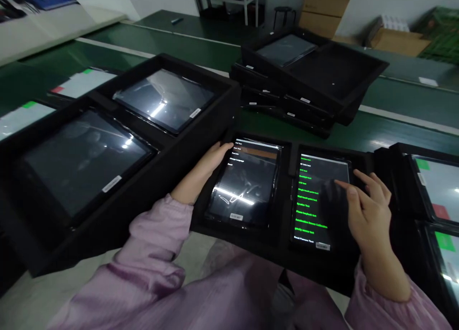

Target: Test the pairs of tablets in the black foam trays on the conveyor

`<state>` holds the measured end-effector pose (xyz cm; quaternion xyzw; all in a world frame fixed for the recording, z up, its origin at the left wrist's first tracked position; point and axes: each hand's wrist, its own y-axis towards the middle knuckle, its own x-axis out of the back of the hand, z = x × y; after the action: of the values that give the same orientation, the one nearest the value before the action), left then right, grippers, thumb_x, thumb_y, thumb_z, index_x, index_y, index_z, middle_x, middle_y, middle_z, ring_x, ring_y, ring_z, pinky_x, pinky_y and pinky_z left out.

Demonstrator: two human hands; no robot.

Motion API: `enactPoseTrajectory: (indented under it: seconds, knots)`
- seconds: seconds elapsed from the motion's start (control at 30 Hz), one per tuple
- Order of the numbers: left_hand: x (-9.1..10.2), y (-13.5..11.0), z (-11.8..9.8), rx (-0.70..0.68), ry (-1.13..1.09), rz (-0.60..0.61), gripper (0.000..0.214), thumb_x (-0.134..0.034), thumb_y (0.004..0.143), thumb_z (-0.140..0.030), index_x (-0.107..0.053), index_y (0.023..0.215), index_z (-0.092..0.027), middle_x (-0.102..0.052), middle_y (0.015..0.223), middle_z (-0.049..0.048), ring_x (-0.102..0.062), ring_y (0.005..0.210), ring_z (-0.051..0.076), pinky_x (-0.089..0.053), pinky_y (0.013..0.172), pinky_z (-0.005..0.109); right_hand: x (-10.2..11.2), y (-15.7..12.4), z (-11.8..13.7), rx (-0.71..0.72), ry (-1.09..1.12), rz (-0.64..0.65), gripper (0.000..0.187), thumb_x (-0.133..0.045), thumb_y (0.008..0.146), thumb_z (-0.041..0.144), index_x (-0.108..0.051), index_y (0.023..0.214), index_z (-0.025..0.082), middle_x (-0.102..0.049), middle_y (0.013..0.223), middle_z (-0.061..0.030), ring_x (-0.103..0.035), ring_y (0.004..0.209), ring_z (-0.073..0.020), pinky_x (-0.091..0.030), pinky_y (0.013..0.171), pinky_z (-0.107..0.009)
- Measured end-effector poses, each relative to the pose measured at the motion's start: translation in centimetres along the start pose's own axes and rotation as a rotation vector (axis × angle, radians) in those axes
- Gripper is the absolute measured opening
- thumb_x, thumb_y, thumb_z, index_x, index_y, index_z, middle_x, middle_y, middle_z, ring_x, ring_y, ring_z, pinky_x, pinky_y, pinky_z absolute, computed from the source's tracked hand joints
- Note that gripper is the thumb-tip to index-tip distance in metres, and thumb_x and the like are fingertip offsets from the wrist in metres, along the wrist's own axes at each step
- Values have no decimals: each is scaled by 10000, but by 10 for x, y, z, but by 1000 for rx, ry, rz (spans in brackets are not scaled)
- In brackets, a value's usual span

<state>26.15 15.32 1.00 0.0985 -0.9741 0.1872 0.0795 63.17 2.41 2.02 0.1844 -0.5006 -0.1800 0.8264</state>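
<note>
Sleeves: lilac smock sleeves [150, 253] are reaching forward from the bottom of the view, and the person's lap is showing below them.

Left hand: the left hand [211, 160] is lying open and flat, its fingers resting against the left edge of the left tablet [244, 186], not gripping it. That screen is showing a short white menu with one brown-highlighted row.

Right hand: the right hand [369, 205] is hovering open and gripping nothing, with its forefinger [339, 181] reaching onto the right tablet [319, 201], whose screen is listing green test lines.

Things: both tablets are sitting side by side in a black foam tray [240, 234], wrapped in glossy film.

Step in hand: by the look of it, the person is working through on-screen test menus by touch.

Next move: the green list seems to be calling for another fingertip press.

Rest: more foam trays holding tablets are lying to the left, a stack of trays [287, 100] is standing ahead on a green workbench [412, 100], and cardboard boxes [324, 9] are standing beyond it.
</note>
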Motion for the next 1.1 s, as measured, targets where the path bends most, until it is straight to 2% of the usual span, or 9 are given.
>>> enactPoseTrajectory:
  seconds: [0.2,0.4,0.57,0.73,0.83,0.97,1.03,1.1]
  knots:
    - [2,4,8,34,-66,-6,304,-742,801,-422,-716,1017,-210,-757,855,53,-745,848,286,-586,757,375,-3,-2,0,92,-12,84,549,-364,1105,517,-833,1150,235,-580,1514,-163,-364,1541,-441,-399,1182,-710]
    - [7,0,4,85,-138,80,308,-749,684,-307,-719,972,-203,-728,726,8,-703,669,235,-559,630,327,-5,-1,-4,110,-30,96,562,-368,1100,504,-835,1100,192,-580,1504,-213,-325,1560,-500,-341,1209,-731]
    - [7,-5,3,84,-191,109,359,-699,581,-232,-710,939,-202,-707,688,-24,-659,602,191,-529,584,285,-3,0,-1,72,15,-3,546,-375,1104,513,-837,1041,229,-670,1429,-146,-412,1522,-450,-432,1160,-706]
    - [10,-15,8,26,-224,185,407,-759,586,-223,-735,992,-214,-730,746,-26,-694,695,198,-559,675,288,2,5,2,-12,27,-11,566,-363,1104,532,-834,1028,227,-716,1353,-151,-514,1447,-433,-480,1110,-677]
    - [14,-19,10,-21,-214,210,417,-797,614,-213,-747,1028,-225,-750,786,-24,-716,745,203,-586,775,304,1,7,2,-1,49,-31,569,-367,1101,532,-832,998,221,-742,1289,-147,-579,1379,-413,-502,1082,-664]
    - [13,-21,3,50,-231,193,386,-766,609,-268,-751,992,-225,-778,806,1,-738,762,241,-607,756,341,-1,6,2,-5,90,-72,524,-390,1098,480,-829,992,215,-758,1242,-131,-635,1314,-352,-525,1083,-601]
    - [12,-29,-3,82,-264,153,351,-723,622,-324,-750,957,-220,-807,876,34,-768,873,286,-630,820,391,1,5,2,-27,108,-93,509,-400,1094,471,-831,998,220,-759,1242,-126,-653,1289,-337,-539,1073,-577]
    - [15,-50,-8,68,-271,102,337,-717,629,-354,-758,935,-220,-829,1026,70,-763,1084,322,-611,998,435,4,3,2,-45,124,-102,508,-405,1090,475,-834,1008,215,-757,1246,-129,-665,1275,-338,-548,1064,-572]
